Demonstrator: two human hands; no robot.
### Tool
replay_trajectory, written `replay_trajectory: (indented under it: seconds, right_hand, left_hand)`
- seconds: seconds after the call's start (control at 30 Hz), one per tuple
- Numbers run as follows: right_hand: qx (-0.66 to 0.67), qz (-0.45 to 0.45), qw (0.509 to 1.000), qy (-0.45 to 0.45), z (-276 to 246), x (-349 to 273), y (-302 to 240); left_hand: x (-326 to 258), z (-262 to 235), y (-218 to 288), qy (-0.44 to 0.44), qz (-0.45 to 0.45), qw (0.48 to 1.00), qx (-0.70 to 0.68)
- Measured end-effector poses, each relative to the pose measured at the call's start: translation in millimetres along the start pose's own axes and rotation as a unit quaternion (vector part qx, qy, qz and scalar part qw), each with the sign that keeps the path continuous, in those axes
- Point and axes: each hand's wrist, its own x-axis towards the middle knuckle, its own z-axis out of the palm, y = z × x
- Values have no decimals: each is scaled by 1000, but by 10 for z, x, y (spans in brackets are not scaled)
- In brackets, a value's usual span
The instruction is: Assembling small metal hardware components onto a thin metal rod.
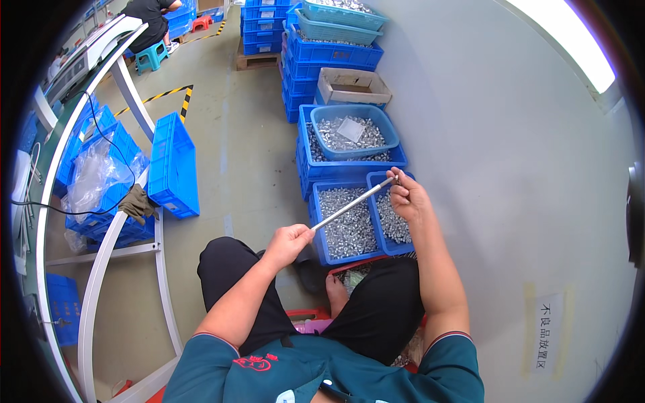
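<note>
A slim silvery metal rod (346, 207) slants up from left to right in front of me, with a thicker section towards its upper right end. My left hand (289, 245) is closed round its lower end. At the upper end my right hand (410, 196) has its fingers bent in a pinch at the tip; whether a small part is also between them is too small to tell. Beneath the rod stand a blue bin (346, 232) of small shiny metal parts and a narrower blue bin (393, 221) of similar parts, partly covered by my right hand.
Farther along the wall stand a light-blue basket (356, 149) of metal parts, an open cardboard box (353, 87) and stacked blue crates (336, 57). On the left are a white-framed workbench (101, 289) and a blue crate (173, 164). A person (144, 23) sits far back.
</note>
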Motion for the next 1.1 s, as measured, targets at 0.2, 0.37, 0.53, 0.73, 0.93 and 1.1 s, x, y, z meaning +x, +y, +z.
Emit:
replay_trajectory:
  seconds: [0.2,0.37,0.53,0.73,0.93,1.1]
  right_hand:
    - [43,17,998,-54,100,-27,33]
    - [77,29,993,-81,120,-26,29]
    - [72,58,993,-69,142,-50,0]
    - [90,64,977,-184,154,-104,-31]
    - [62,27,991,-112,209,-143,-3]
    - [76,18,991,-112,207,-123,35]
  left_hand:
    - [-6,17,27,-3,-2,1000,4]
    - [4,21,-6,5,0,1000,12]
    - [-9,12,-53,17,14,999,36]
    - [-37,31,-22,26,35,999,28]
    - [-75,73,75,53,34,995,75]
    - [-51,150,-2,76,70,993,61]
